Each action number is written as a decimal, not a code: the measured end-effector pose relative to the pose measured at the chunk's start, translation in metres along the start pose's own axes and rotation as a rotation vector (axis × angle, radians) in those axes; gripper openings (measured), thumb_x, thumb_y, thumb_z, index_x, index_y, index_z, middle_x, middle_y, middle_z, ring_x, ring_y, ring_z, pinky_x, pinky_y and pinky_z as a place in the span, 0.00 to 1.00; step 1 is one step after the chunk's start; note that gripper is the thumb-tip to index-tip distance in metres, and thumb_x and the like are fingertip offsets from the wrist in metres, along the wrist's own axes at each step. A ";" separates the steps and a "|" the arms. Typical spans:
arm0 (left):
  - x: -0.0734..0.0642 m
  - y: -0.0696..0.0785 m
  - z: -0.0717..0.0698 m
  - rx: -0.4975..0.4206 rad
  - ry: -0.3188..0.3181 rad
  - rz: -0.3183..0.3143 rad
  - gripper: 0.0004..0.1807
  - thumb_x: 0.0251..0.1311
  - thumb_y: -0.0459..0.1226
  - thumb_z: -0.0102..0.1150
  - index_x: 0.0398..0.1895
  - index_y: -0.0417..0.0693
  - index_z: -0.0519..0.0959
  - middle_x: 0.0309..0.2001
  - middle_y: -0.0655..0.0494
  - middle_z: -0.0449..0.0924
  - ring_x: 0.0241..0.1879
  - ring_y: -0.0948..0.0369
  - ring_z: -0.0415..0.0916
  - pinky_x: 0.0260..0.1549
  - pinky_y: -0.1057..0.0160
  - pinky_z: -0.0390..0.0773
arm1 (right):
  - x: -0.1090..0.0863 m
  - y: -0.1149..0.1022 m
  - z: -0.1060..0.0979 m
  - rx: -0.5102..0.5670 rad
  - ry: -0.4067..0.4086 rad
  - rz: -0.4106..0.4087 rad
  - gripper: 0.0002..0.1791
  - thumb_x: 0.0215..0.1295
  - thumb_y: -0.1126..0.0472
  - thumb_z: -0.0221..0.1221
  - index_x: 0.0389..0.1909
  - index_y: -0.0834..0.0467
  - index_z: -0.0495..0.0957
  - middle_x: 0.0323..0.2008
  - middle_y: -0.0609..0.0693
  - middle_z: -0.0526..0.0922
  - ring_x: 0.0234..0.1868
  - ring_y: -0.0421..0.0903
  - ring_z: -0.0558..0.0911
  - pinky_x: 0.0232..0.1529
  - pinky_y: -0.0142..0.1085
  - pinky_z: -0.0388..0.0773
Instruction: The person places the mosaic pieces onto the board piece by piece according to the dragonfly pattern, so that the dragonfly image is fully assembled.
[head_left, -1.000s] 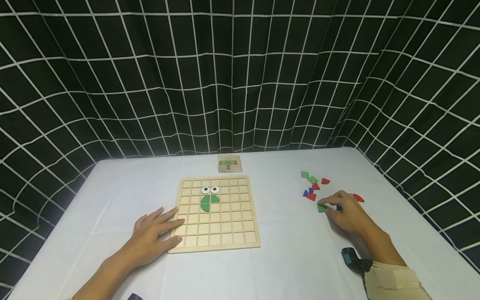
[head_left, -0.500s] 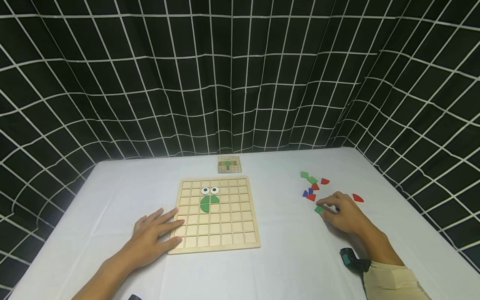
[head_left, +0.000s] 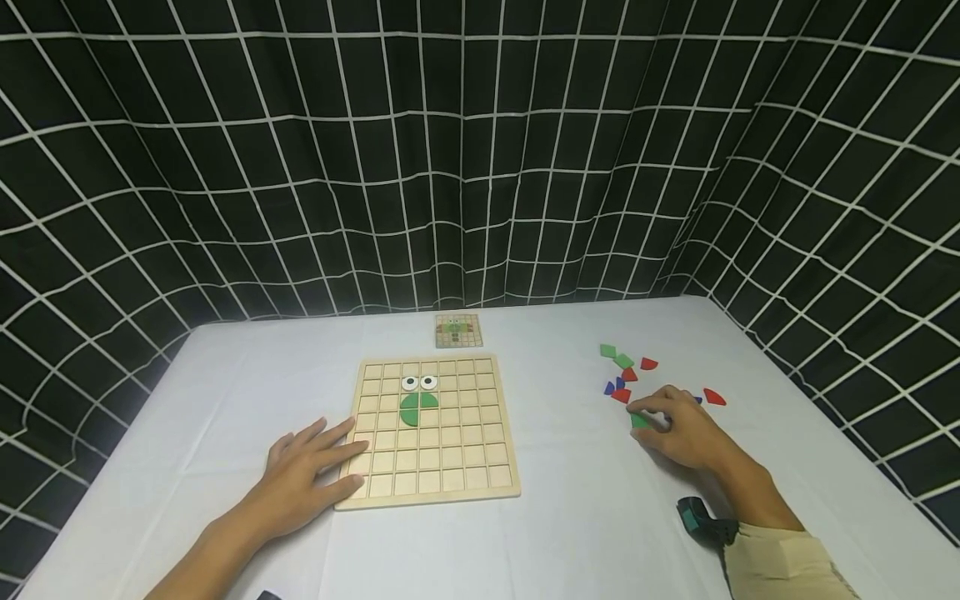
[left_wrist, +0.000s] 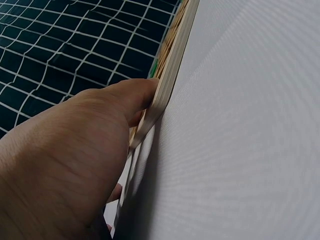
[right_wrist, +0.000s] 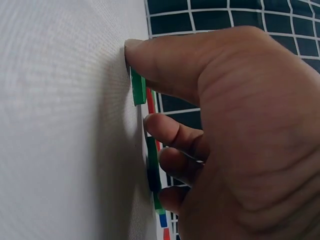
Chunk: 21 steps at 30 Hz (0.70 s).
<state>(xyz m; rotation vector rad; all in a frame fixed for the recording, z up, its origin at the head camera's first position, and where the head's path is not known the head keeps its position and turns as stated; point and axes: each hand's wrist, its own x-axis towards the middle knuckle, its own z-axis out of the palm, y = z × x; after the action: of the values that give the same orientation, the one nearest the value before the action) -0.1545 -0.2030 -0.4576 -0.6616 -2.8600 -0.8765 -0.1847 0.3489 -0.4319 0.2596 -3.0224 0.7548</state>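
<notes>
Head view, and the right hand [head_left: 686, 429] is down at the scatter on the right, thumb and forefinger drawn narrow around a green piece [head_left: 638, 421], one at either side of it, the hand low over the white table [head_left: 570, 525]! Over on the other side, the left hand [head_left: 303, 479] lies with its fingers spread across the left edge of the wooden board [head_left: 450, 458], fingertips on the grid, gripping no piece. On that grid sit two eye discs [head_left: 409, 383], with green quarter shapes [head_left: 409, 408] just below them, and plenty of bare squares around. Behind the board lies a small patterned card [head_left: 458, 331], with eyes and green of its own. Near the right hand it's a busy patch: light green tiles [head_left: 623, 361], red pieces [head_left: 621, 396], blue pieces [head_left: 609, 388], and a lone red wedge [head_left: 715, 397] beyond the knuckles. Right wrist view now, thumb tip right down by the cloth, the green edge showing beside it; whether the piece is clear of the cloth, I cannot tell. So the step in hand looks like a pick-up, and the next move, I'd judge, calls for a firm pinch on that thin edge and a clean lift, with the left hand's light touch keeping the board steady
</notes>
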 end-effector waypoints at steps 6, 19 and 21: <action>0.000 -0.001 0.001 0.001 0.017 0.010 0.24 0.68 0.50 0.73 0.63 0.52 0.89 0.75 0.45 0.74 0.76 0.29 0.60 0.67 0.20 0.48 | 0.000 -0.002 0.000 0.018 0.006 -0.001 0.16 0.66 0.64 0.74 0.54 0.62 0.89 0.47 0.57 0.82 0.50 0.61 0.79 0.48 0.61 0.84; 0.000 0.001 0.000 0.001 0.000 0.001 0.24 0.68 0.50 0.72 0.64 0.52 0.88 0.76 0.44 0.74 0.76 0.29 0.60 0.67 0.20 0.48 | -0.003 -0.004 -0.001 0.070 -0.019 -0.029 0.18 0.64 0.70 0.68 0.55 0.61 0.89 0.35 0.46 0.79 0.41 0.50 0.77 0.40 0.41 0.81; 0.000 0.001 0.000 0.001 0.000 0.000 0.24 0.68 0.50 0.72 0.63 0.52 0.88 0.76 0.45 0.74 0.77 0.29 0.60 0.67 0.20 0.48 | -0.002 -0.004 -0.001 0.067 -0.028 -0.055 0.16 0.64 0.69 0.71 0.53 0.61 0.89 0.35 0.45 0.79 0.40 0.49 0.76 0.39 0.41 0.81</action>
<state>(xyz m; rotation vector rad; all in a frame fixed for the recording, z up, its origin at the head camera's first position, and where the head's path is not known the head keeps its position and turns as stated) -0.1542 -0.2027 -0.4569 -0.6614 -2.8599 -0.8753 -0.1818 0.3465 -0.4296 0.3561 -3.0052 0.8568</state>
